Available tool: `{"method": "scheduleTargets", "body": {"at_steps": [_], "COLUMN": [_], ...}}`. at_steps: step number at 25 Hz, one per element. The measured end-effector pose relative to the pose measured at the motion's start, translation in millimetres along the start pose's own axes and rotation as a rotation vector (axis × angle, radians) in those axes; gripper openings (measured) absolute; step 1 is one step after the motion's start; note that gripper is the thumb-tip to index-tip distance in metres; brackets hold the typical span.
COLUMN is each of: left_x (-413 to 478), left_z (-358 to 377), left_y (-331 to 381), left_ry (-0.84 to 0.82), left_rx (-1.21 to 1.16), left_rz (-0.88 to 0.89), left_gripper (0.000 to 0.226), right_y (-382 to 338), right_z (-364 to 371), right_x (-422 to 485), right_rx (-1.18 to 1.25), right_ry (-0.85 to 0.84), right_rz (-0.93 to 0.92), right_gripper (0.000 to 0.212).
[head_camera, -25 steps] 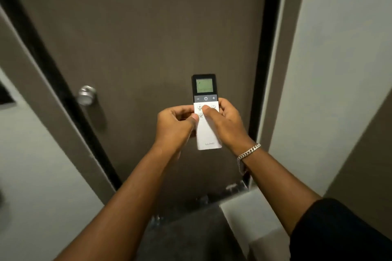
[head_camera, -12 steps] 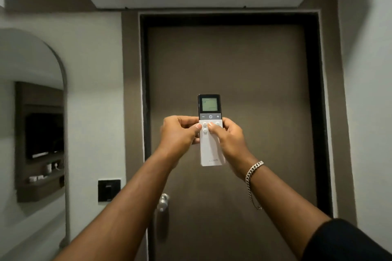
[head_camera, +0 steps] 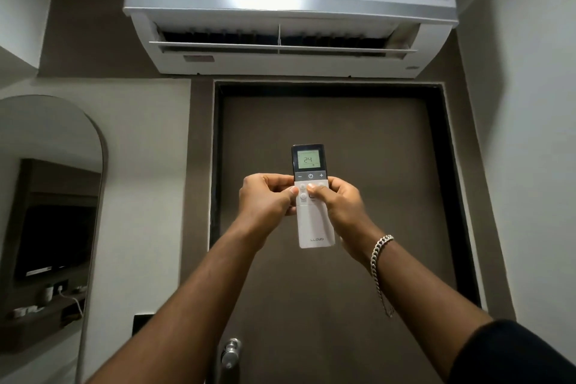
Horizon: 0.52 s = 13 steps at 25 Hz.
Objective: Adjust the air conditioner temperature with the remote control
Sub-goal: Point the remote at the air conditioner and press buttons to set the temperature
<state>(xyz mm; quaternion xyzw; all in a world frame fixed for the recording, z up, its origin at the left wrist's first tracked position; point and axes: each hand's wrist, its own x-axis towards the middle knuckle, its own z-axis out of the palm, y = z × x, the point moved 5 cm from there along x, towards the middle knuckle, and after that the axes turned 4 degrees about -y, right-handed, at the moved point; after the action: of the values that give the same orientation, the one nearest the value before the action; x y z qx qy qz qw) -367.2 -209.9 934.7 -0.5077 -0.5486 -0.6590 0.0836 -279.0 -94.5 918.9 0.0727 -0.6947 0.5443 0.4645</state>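
Fingers [head_camera: 274,179] of both hands are curling around the slim white remote control [head_camera: 313,196] at centre frame, thumbs resting on its buttons, below the air conditioner [head_camera: 290,9] at top. Light, rigid and likely smooth, it is best gripped along its sides.

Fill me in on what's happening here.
A person stands facing a brown door, holding a white Lloyd remote control up in both hands toward the Lloyd air conditioner mounted above it. The left hand and right hand grip its sides, thumbs on the buttons. Its screen reads 24, and the unit's flap is open.
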Motion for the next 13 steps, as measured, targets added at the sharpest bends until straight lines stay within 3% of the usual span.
{"method": "scheduleTargets", "body": {"at_steps": [13], "left_x": [6.9], "left_z": [13.5], "left_y": [5.3], "left_ry": [-0.083], "left_rx": [-0.085], "left_rz": [0.001], "left_gripper": [0.023], "right_y": [-12.4], "right_z": [-18.4], "right_x": [-5.5], "right_rx": [-0.025], "right_ry": [-0.008], "right_rz": [-0.011], "right_gripper": [0.016]}}
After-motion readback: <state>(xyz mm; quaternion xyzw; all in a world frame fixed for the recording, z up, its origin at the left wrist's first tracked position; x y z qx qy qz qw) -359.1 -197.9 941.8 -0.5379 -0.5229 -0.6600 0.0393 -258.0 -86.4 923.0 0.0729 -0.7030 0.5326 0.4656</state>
